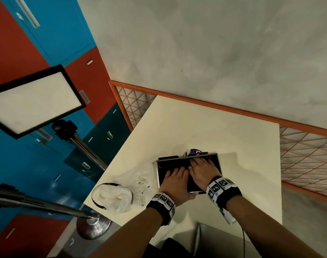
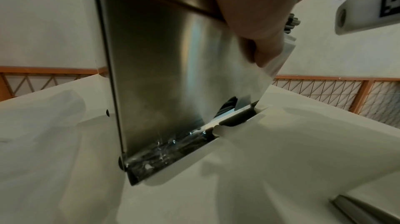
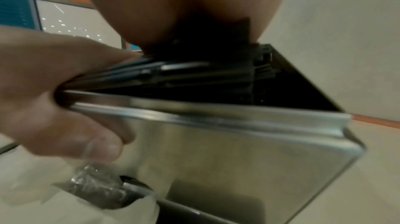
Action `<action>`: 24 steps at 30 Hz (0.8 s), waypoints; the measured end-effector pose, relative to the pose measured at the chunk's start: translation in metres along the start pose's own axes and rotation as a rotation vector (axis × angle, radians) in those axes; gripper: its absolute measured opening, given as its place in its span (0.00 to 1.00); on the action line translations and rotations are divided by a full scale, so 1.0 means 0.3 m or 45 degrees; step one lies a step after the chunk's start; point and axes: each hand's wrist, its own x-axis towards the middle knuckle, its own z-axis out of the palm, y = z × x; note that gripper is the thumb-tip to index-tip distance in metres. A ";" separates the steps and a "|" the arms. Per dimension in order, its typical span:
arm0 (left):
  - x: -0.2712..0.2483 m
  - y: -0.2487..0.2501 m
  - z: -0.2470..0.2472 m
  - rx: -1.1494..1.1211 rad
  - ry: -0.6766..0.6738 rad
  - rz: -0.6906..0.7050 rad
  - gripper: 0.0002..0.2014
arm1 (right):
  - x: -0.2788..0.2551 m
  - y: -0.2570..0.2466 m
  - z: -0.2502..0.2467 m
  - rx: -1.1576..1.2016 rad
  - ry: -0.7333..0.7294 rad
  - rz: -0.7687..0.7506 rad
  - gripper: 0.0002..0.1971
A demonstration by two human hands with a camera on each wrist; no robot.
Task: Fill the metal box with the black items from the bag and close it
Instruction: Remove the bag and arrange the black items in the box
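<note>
The metal box (image 1: pixel 157 171) stands on the cream table (image 1: pixel 224 127), packed with flat black items (image 1: pixel 167 167). My right hand (image 1: pixel 203 170) lies flat on the black items (image 3: pixel 194 73) and presses them down. My left hand (image 1: pixel 174 181) holds the box's near left corner, fingers on top of the contents and thumb (image 2: pixel 257 27) against the shiny wall (image 2: pixel 155 73). The right wrist view shows this left hand (image 3: pixel 54 108) pinching the rim of the box (image 3: pixel 238 159). The white bag (image 1: pixel 118 198) lies left of the box, a wrapped black item (image 3: pixel 97 188) in its mouth.
A purple object (image 1: pixel 195 151) and a black flat piece (image 1: pixel 168 157) lie just behind the box. A grey metal piece (image 1: pixel 214 239) sits at the near table edge. A light panel (image 1: pixel 34 101) on a stand is to the left, and orange mesh railing (image 1: pixel 307 155) borders the table.
</note>
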 end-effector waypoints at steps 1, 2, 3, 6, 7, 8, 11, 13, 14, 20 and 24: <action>0.000 0.000 0.002 -0.005 0.006 0.002 0.41 | 0.010 0.000 0.001 -0.013 -0.039 -0.014 0.23; -0.001 0.000 0.004 -0.012 0.018 0.006 0.40 | 0.018 0.000 0.000 -0.019 -0.084 -0.019 0.23; -0.002 0.000 0.006 -0.020 0.029 0.010 0.40 | 0.027 0.003 0.002 -0.010 -0.130 -0.012 0.24; -0.007 0.003 0.006 -0.028 0.035 0.013 0.39 | 0.044 0.008 0.003 0.041 -0.217 0.029 0.24; -0.008 0.005 0.006 -0.024 0.040 0.016 0.39 | 0.047 0.008 0.004 0.043 -0.227 0.034 0.24; -0.009 0.006 0.008 -0.019 0.055 0.023 0.39 | 0.048 0.009 0.006 0.043 -0.232 0.035 0.24; -0.007 0.005 0.015 -0.037 0.185 0.056 0.37 | 0.051 0.012 0.014 0.091 -0.219 0.023 0.21; 0.000 -0.001 0.011 -0.061 0.236 0.057 0.41 | 0.045 0.015 0.017 0.079 -0.187 -0.004 0.19; 0.006 -0.002 0.008 -0.071 0.227 0.036 0.44 | 0.042 0.015 0.019 0.047 -0.174 -0.032 0.19; 0.049 -0.023 -0.001 -0.075 -0.105 -0.135 0.61 | 0.027 0.006 0.010 0.006 -0.103 -0.055 0.19; 0.050 -0.027 -0.018 -0.007 -0.124 -0.096 0.56 | 0.001 0.006 0.012 -0.013 -0.048 -0.069 0.19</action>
